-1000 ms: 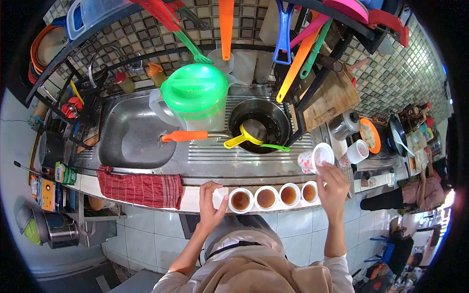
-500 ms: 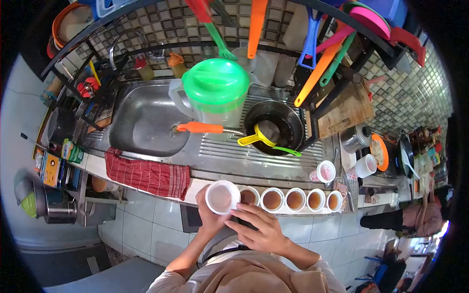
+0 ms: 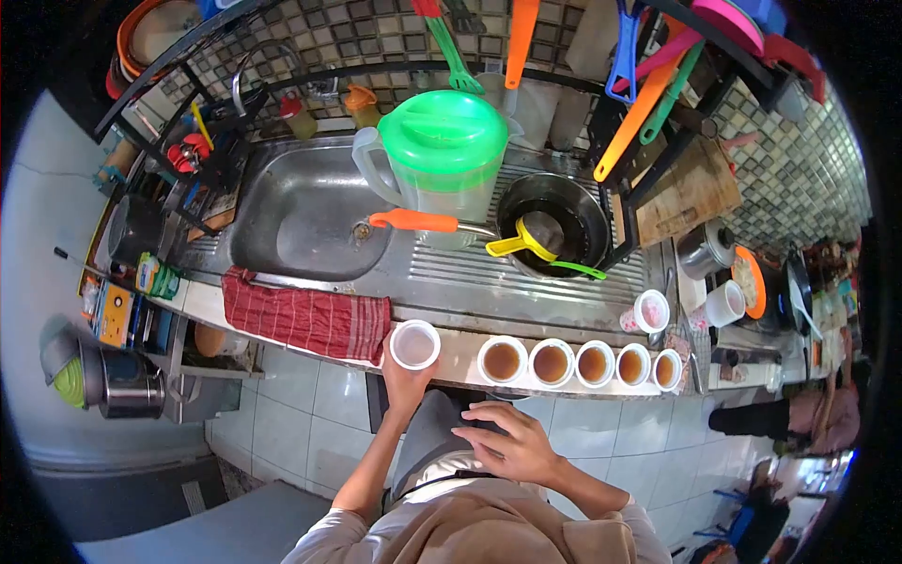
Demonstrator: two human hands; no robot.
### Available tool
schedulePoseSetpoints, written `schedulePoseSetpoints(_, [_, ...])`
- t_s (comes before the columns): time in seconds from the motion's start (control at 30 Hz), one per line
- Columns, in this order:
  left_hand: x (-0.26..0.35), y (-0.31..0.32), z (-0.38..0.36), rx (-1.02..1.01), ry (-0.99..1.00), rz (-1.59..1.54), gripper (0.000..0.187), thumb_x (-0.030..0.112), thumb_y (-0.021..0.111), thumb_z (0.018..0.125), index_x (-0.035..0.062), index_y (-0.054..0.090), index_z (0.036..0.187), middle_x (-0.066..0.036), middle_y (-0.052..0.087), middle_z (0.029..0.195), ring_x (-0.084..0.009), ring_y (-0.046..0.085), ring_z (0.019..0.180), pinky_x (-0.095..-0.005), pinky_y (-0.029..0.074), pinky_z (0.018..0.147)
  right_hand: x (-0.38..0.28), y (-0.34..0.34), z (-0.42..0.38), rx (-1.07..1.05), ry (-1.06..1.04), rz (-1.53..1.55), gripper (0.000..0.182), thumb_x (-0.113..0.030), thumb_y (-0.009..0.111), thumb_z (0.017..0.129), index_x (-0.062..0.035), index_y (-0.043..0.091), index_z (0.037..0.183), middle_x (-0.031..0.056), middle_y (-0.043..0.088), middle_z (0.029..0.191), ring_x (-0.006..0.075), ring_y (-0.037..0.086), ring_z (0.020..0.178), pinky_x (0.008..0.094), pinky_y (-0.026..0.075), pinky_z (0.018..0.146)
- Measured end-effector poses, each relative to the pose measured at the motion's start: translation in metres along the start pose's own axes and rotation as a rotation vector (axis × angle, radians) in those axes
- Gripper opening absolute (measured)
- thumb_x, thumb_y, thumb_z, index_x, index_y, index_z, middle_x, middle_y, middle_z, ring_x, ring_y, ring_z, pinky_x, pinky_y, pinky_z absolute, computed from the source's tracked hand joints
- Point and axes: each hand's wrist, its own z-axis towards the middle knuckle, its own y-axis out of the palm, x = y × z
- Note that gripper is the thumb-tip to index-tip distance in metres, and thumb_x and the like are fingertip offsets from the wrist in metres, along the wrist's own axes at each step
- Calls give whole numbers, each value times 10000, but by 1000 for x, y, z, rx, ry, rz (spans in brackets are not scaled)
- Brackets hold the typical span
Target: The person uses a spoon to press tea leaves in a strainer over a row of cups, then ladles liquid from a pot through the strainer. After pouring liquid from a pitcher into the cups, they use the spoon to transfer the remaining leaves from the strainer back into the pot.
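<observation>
My left hand (image 3: 406,383) is wrapped round a white plastic cup (image 3: 414,345) at the counter's front edge, beside the red cloth. Its inside looks pale, with no brown liquid. My right hand (image 3: 515,442) hovers in front of my body, fingers apart and holding nothing. To the right of the held cup, a row of several white cups (image 3: 503,361) with brown liquid stands along the counter edge. Behind them is a pot (image 3: 601,214) of dark liquid, with a yellow strainer (image 3: 508,246) and an orange-handled utensil (image 3: 413,220) across its rim.
A green-lidded pitcher (image 3: 443,132) stands between the sink (image 3: 310,207) and the pot. The red cloth (image 3: 305,315) lies over the counter edge. Two stacks of cups (image 3: 650,311) (image 3: 723,303) are at the right. Utensils hang from a black rack overhead. Another person (image 3: 817,418) is at far right.
My left hand has moved the white cup away from me to the counter edge, beside the row. My right hand has come off the cup. The view has shifted slightly.
</observation>
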Motion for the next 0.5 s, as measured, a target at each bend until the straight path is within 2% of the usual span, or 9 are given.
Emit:
schedulePoseSetpoints(0.07, [9, -5, 1, -23, 77, 18, 670, 60, 733, 605, 11, 357, 1158, -106, 522, 1039, -207, 521, 962, -321, 410, 834, -8, 7, 3, 46, 64, 3, 313, -37, 618, 650, -120, 628, 952, 55, 546, 1001, 210, 561, 904, 307, 501, 710])
schedulePoseSetpoints(0.1, [-5, -11, 3, -102, 78, 63, 870, 113, 779, 571, 16, 245, 1251, -143, 444, 1159, -238, 452, 1074, -343, 361, 912, -10, 12, 4, 62, 73, -10, 313, -37, 618, 650, -120, 628, 952, 55, 546, 1001, 210, 561, 904, 307, 501, 710])
schedulePoseSetpoints(0.2, [-1, -24, 5, -146, 141, -87, 1013, 214, 838, 496, -20, 219, 1263, -187, 341, 1251, -289, 371, 1149, -376, 294, 972, -15, 31, 8, 183, 146, -14, 303, -24, 619, 655, -111, 634, 945, 60, 555, 988, 207, 562, 888, 308, 492, 707])
schedulePoseSetpoints(0.23, [-6, -34, 7, -211, 195, -3, 1105, 286, 851, 463, -13, 180, 1289, -197, 265, 1295, -304, 305, 1195, -391, 267, 994, -20, 39, 9, 233, 234, -11, 294, -21, 619, 661, -106, 637, 942, 63, 558, 984, 210, 563, 875, 307, 486, 709])
schedulePoseSetpoints(0.33, [-7, -63, 16, -270, 312, -24, 1062, 415, 789, 547, -9, 169, 1298, -195, 235, 1311, -314, 274, 1219, -407, 260, 996, -26, 65, 21, 382, 428, 35, 273, -11, 615, 684, -80, 638, 947, 84, 559, 993, 220, 564, 864, 288, 470, 714])
schedulePoseSetpoints(0.4, [-2, -85, 21, -292, 344, -127, 982, 517, 679, 644, -2, 168, 1302, -196, 209, 1326, -309, 254, 1235, -416, 251, 998, -35, 77, 35, 404, 433, 55, 337, -91, 623, 703, -49, 591, 1036, 131, 530, 1070, 254, 538, 956, 331, 448, 791])
schedulePoseSetpoints(0.43, [3, -92, 20, -293, 321, -215, 917, 574, 560, 719, 5, 154, 1314, -190, 187, 1346, -305, 243, 1243, -427, 236, 1001, -42, 83, 44, 400, 387, 87, 411, -193, 608, 718, -21, 546, 1086, 154, 503, 1121, 285, 499, 1021, 363, 393, 860])
schedulePoseSetpoints(0.47, [13, -99, 18, -303, 331, -219, 917, 574, 560, 719, 5, 154, 1314, -190, 187, 1346, -305, 243, 1243, -427, 236, 1001, -47, 92, 53, 397, 340, 114, 511, -295, 593, 733, 7, 500, 1136, 177, 476, 1173, 315, 459, 1086, 395, 338, 930])
schedulePoseSetpoints(0.5, [23, -104, 16, -360, 254, -383, 906, 578, 537, 732, 8, 147, 1319, -183, 175, 1356, -308, 253, 1238, -432, 230, 1001, -49, 105, 62, 318, 264, 98, 658, -421, 549, 737, 23, 426, 1206, 207, 409, 1247, 344, 397, 1153, 412, 270, 979])
